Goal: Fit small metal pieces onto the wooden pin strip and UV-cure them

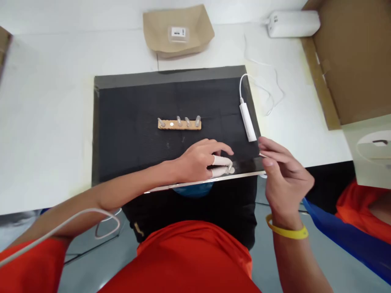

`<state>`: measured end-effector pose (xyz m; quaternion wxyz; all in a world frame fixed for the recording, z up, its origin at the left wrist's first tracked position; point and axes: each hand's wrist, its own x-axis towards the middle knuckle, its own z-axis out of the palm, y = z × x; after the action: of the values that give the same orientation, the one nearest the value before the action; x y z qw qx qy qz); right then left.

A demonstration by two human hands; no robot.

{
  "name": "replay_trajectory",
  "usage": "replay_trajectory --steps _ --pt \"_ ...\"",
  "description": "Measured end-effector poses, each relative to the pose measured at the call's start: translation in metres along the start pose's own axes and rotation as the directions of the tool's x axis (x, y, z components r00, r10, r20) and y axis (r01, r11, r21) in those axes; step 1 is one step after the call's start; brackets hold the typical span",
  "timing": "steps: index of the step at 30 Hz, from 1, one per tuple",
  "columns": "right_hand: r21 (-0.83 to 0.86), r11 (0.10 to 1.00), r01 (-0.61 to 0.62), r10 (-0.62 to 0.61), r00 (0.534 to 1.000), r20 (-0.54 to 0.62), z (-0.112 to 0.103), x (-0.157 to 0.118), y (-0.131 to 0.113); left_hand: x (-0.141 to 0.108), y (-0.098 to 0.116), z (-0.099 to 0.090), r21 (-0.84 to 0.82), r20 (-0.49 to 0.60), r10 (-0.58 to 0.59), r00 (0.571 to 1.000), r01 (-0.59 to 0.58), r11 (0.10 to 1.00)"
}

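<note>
My left hand (203, 160) rests near the front edge of the black mat (131, 122), white covers on two of its fingers. Between thumb and covered fingertips it pinches a small clear piece (231, 168), too small to name. To the right, my right hand (285, 171) is raised at the mat's corner, closed on a thin, pale, stick-like thing (262, 155) of which only the tip shows. Beyond my left hand lies a cardboard strip (175, 127) with several small clear tube-like pieces (198, 121) standing or leaning on it, and one white spot.
A white pen-shaped device (248, 123) with a cable lies on the mat's right side. Behind the mat sits a brown paper tray (195, 28) holding a clear labelled box (178, 35). A white power block (293, 23) and cardboard box (354, 57) stand at right. Another person's sleeve (351, 203) shows there.
</note>
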<state>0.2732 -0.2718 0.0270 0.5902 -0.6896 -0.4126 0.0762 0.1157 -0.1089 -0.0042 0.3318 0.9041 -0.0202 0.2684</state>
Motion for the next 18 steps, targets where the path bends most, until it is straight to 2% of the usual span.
replay_trajectory --steps 2,3,4,6,7,8,10,11,12,13,15,16,18 --pt "-0.076 0.996 0.048 -0.046 0.998 0.030 -0.010 -0.003 0.003 0.002 -0.003 0.000 -0.009 -0.033 -0.010 0.999 0.010 1.000" --pt "-0.133 0.986 0.105 -0.094 0.992 0.082 -0.013 -0.004 0.003 0.003 -0.003 0.000 -0.020 -0.045 -0.024 0.999 0.023 1.000" --pt "-0.193 0.963 0.185 -0.156 0.975 0.157 -0.015 -0.005 0.003 0.003 -0.004 -0.001 -0.033 -0.056 -0.037 0.998 0.035 0.999" --pt "-0.296 0.882 0.367 -0.274 0.910 0.311 -0.017 -0.007 -0.001 0.003 -0.004 -0.002 -0.057 -0.060 -0.045 0.997 0.041 0.997" --pt "-0.333 0.845 0.419 -0.307 0.889 0.339 -0.016 -0.008 -0.002 0.003 -0.004 -0.003 -0.064 -0.058 -0.045 0.997 0.042 0.997" --pt "-0.368 0.831 0.416 -0.317 0.899 0.302 -0.015 -0.009 -0.004 0.003 -0.004 -0.003 -0.070 -0.057 -0.044 0.997 0.040 0.997" --pt "-0.409 0.858 0.310 -0.280 0.951 0.134 -0.012 -0.012 -0.006 0.002 -0.005 -0.004 -0.089 -0.058 -0.023 0.998 0.018 0.996" --pt "-0.416 0.867 0.273 -0.261 0.961 0.087 -0.010 -0.014 -0.006 0.002 -0.006 -0.004 -0.107 -0.059 -0.013 0.998 0.007 0.994" --pt "-0.421 0.862 0.281 -0.265 0.959 0.098 -0.009 -0.017 -0.007 0.002 -0.006 -0.005 -0.130 -0.061 -0.010 0.998 0.002 0.992" --pt "-0.428 0.841 0.330 -0.288 0.944 0.161 -0.007 -0.019 -0.007 0.002 -0.007 -0.005 -0.156 -0.063 -0.011 0.998 0.001 0.988" --pt "-0.429 0.777 0.460 -0.346 0.883 0.318 -0.005 -0.023 -0.007 0.002 -0.009 -0.006 -0.201 -0.065 -0.024 0.998 0.011 0.980" --pt "-0.437 0.777 0.454 -0.349 0.887 0.302 -0.003 -0.025 -0.008 0.003 -0.010 -0.006 -0.218 -0.063 -0.039 0.997 0.025 0.976" --pt "-0.445 0.843 0.302 -0.292 0.952 0.093 -0.002 -0.027 -0.009 0.003 -0.011 -0.007 -0.250 -0.042 -0.066 0.997 0.053 0.967"
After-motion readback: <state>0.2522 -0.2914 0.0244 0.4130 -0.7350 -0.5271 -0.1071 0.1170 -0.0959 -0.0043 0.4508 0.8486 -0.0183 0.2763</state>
